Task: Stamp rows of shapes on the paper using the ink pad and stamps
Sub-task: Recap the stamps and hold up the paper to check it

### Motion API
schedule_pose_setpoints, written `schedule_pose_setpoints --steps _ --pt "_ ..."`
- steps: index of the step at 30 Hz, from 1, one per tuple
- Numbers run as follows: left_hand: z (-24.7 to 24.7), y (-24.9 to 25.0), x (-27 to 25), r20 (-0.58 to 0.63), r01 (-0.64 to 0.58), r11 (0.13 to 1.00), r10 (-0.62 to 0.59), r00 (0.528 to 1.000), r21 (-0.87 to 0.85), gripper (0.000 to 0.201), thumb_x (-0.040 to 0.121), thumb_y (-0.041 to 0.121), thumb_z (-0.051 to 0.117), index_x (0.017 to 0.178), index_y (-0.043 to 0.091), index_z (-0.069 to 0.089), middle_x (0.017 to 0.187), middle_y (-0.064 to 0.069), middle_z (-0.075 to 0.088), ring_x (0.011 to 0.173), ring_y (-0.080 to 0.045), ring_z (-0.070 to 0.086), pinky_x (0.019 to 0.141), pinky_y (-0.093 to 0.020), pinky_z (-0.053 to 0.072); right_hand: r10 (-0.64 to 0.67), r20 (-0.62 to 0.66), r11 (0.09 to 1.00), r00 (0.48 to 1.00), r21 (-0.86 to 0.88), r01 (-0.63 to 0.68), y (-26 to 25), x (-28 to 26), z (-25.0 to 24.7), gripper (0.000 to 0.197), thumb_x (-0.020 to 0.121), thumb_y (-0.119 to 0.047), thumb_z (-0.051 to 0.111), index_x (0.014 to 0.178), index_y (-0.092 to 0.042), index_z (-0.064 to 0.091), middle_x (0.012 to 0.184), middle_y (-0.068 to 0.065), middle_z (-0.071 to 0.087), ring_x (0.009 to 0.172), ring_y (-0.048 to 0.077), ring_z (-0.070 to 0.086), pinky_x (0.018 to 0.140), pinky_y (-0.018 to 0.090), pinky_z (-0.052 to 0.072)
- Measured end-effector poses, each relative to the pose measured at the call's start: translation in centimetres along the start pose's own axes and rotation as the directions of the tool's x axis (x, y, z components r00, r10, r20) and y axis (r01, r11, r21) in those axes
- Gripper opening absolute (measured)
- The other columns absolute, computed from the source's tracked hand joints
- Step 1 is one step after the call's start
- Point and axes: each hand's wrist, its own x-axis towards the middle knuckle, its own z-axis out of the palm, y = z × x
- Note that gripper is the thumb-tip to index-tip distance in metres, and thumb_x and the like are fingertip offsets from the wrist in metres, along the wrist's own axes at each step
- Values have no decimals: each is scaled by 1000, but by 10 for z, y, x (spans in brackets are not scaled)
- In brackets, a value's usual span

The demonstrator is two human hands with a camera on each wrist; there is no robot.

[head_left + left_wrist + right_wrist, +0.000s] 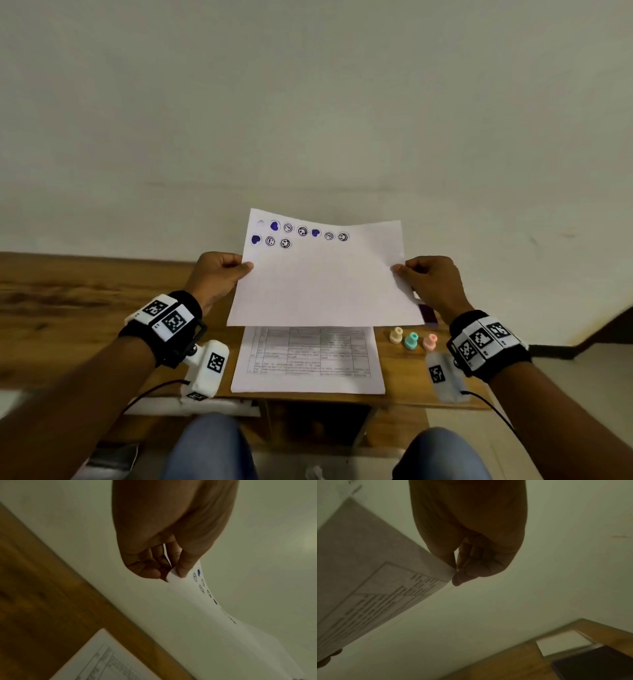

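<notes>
Paper (322, 284) held aloft between left hand (219, 274) and right hand (433, 284), edges pinched.

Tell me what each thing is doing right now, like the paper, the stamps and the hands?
stamped paper: lifted off the table, two rows of stamps, second row unfinished
left hand: pinches the paper's left edge
right hand: pinches the paper's right edge
yellow stamp, teal stamp, pink stamp: standing on the table, untouched
ink pad: open
printed sheet: lying flat on the table
</notes>
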Motion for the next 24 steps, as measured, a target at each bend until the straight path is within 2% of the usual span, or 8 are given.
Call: schedule_pose_setpoints --steps 2,4,7,9,12,15,19,24 --pt "4 -23 5 12 60 998 -61 998 21 4 88 10 68 90 10 71 91 -2 73 73 -8 66 58 -14 47 44 53 998 998 -41 -42 16 -2 10 22 84 -31 78 63 -23 75 66 -4 74 64 16 70 66 37 60" --pt "8 -44 11 29 109 993 -110 993 55 4 87 9 69 85 12 70 92 -6 73 74 -12 66 62 -20 48 102 96 993 990 -65 -96 30 -5 20 21 84 -30 77 65 -23 74 70 2 75 68 20 71 69 43 63" --pt "12 -70 19 71 171 977 -181 981 127 9 85 7 71 93 3 71 97 -14 73 84 -26 69 76 -34 56 165 149 978 975 -153 -142 50 -4 34 21 83 -30 77 68 -16 75 68 6 74 66 22 70 71 49 61" --pt "13 -87 25 98 206 960 -227 969 188 13 83 9 74 95 5 72 97 -12 74 92 -30 70 88 -44 56 184 173 964 968 -226 -143 60 -2 42 20 82 -31 78 71 -14 76 69 5 74 69 24 71 72 47 61" --pt "13 -107 31 125 243 938 -280 952 247 8 80 8 77 84 13 71 92 -11 75 93 -33 71 90 -52 55 230 195 940 953 -299 -166 70 -1 55 18 82 -30 79 80 -13 77 74 3 74 73 25 71 71 39 60" --pt "17 -118 33 125 271 922 -314 941 275 12 80 5 76 85 12 68 96 -14 74 91 -32 70 86 -49 57 259 218 916 941 -365 -167 79 -3 67 20 81 -34 80 79 -14 77 78 2 74 74 24 71 73 39 60" --pt "17 -133 35 142 269 906 -328 934 327 17 81 6 75 95 9 66 96 -12 72 84 -25 70 71 -35 58 291 233 885 928 -434 -169 86 -8 78 21 84 -33 77 91 -13 77 86 -2 69 82 17 66 73 31 54" --pt "17 -148 37 132 256 888 -326 936 383 25 79 10 78 100 5 66 93 -15 71 84 -28 69 69 -37 59 306 228 869 924 -463 -173 92 -12 87 23 85 -32 76 97 -12 78 90 -1 71 82 16 65 74 32 56"
